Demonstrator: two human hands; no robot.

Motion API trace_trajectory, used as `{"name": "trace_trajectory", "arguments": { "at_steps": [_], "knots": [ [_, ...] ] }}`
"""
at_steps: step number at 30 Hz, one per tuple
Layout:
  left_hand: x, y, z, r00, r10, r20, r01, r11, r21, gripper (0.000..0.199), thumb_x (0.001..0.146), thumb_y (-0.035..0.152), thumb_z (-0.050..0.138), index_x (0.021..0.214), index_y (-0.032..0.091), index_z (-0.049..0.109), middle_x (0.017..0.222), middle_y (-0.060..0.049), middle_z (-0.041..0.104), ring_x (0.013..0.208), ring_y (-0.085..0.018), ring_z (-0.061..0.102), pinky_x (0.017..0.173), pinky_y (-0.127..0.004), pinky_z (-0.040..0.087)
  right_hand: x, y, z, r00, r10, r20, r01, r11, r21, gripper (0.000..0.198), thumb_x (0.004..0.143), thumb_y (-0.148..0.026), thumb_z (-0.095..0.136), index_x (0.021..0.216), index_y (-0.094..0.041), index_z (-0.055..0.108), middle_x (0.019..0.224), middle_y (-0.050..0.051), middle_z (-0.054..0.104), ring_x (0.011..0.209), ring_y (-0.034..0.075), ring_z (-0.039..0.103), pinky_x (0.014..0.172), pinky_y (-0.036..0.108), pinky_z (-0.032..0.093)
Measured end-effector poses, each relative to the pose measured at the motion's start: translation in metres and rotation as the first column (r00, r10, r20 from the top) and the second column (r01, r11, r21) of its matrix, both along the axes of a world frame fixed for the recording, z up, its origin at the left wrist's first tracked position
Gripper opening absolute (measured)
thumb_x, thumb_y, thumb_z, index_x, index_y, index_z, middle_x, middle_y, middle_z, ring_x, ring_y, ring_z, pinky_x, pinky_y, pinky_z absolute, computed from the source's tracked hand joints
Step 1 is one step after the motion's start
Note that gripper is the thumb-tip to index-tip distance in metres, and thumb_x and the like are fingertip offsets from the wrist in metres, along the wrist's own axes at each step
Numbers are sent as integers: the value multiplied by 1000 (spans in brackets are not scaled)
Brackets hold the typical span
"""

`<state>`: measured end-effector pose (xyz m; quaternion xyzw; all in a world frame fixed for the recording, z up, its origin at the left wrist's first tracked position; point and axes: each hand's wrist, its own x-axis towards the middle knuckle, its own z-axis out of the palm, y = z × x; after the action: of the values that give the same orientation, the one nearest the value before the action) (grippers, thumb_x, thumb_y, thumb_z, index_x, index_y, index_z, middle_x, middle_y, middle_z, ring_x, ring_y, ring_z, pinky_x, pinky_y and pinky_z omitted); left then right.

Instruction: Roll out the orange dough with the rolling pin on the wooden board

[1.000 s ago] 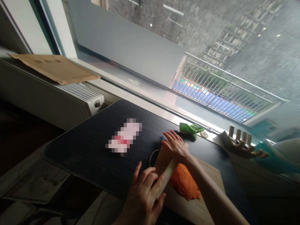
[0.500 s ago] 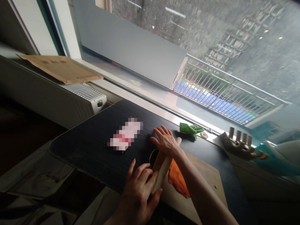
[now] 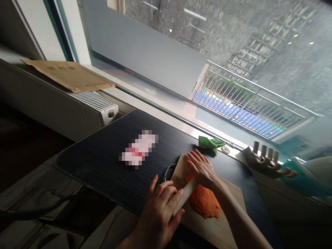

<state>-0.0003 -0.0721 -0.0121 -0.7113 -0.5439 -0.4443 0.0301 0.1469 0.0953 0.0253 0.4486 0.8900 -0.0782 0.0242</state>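
A pale rolling pin (image 3: 187, 194) slants over flattened orange dough (image 3: 205, 204) on a light wooden board (image 3: 232, 221). My left hand (image 3: 162, 207) is at the pin's near end, the pin between its thumb and bent fingers. At the far end, my right hand (image 3: 202, 170) presses with its palm on the pin, its fingers stretched out past it. My hands cover both ends of the pin. The right forearm hides part of the dough and board.
The board lies on a dark table (image 3: 103, 162) with a blurred pink-and-white item (image 3: 138, 149), a metal ring (image 3: 168, 170) and a green cloth (image 3: 209, 142). A wooden rack (image 3: 264, 157) stands right. A brown envelope (image 3: 70, 76) lies on the radiator (image 3: 100, 107) beside the window.
Both hands have moved right with the rolling pin, my right hand further. The pin now lies at a flatter slant over the dough, and the board's far corner has come into view.
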Motion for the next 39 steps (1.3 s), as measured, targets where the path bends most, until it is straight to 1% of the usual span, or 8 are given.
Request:
{"name": "trace_trajectory", "arguments": {
  "at_steps": [3, 6, 11, 16, 26, 30, 35, 39],
  "knots": [
    [-14, 3, 6, 996, 90, 3, -90, 994, -59, 30, 87, 25, 52, 116, 22, 59, 95, -2, 64, 104, -21, 55, 108, -51, 23, -55, 24, 5, 1000, -24, -17, 24, 1000, -1, 54, 96, -52, 25, 139, -23, 37, 147, 2, 34, 139, 20, 16, 111, 43, 20],
    [-17, 3, 12, 995, 104, 8, -104, 993, -52, 28, 87, 25, 52, 114, 23, 60, 93, -2, 64, 103, -21, 55, 107, -51, 24, -68, 29, 8, 999, -28, -37, 28, 1000, 3, 54, 95, -53, 28, 139, -24, 37, 147, 2, 34, 139, 20, 18, 110, 41, 21],
    [-1, 1, 5, 1000, -9, 8, 9, 999, 33, 32, 87, 14, 46, 112, 27, 61, 98, -1, 62, 106, -16, 54, 112, -47, 18, 12, -22, -2, 992, -123, -17, 123, 992, 13, 55, 97, -49, 18, 140, -20, 36, 148, 5, 31, 140, 22, 15, 111, 44, 21],
    [7, 5, 0, 994, -108, -2, 107, 990, 86, 23, 85, 19, 50, 98, 29, 66, 103, 0, 61, 112, -18, 50, 113, -49, 14, 69, -71, -14, 983, -176, -44, 181, 967, 178, 59, 96, -48, 21, 143, -14, 29, 149, 8, 28, 140, 22, 14, 114, 46, 16],
    [-22, 29, 12, 995, 95, -9, -96, 990, -105, 37, 87, 14, 50, 119, 29, 57, 99, 0, 67, 105, -22, 55, 103, -58, 30, -39, 27, 12, 967, -254, -37, 253, 967, -21, 56, 96, -51, 20, 140, -20, 37, 148, 8, 31, 138, 24, 19, 109, 46, 25],
    [-16, 15, 15, 1000, 26, 8, -26, 999, -23, 35, 88, 13, 47, 116, 29, 58, 102, 2, 67, 105, -18, 55, 106, -52, 27, 10, -21, -1, 965, -258, -37, 259, 966, 11, 58, 96, -51, 16, 140, -20, 38, 149, 5, 30, 140, 23, 14, 110, 46, 22],
    [-7, 6, 16, 992, -120, -28, 121, 993, 20, 37, 86, 12, 50, 119, 28, 57, 101, 3, 67, 112, -16, 53, 112, -45, 19, 83, -104, -27, 963, -248, -106, 267, 933, 242, 62, 94, -50, 23, 147, -18, 17, 151, 6, 23, 139, 23, 15, 113, 47, 18],
    [-9, 20, 13, 997, -73, 13, 73, 997, 22, 36, 88, 14, 48, 120, 28, 57, 98, 1, 67, 109, -18, 54, 110, -51, 22, 65, -78, -20, 956, -287, -63, 294, 943, 157, 62, 95, -50, 19, 145, -13, 26, 151, 8, 24, 140, 23, 13, 113, 47, 16]
  ]
}}
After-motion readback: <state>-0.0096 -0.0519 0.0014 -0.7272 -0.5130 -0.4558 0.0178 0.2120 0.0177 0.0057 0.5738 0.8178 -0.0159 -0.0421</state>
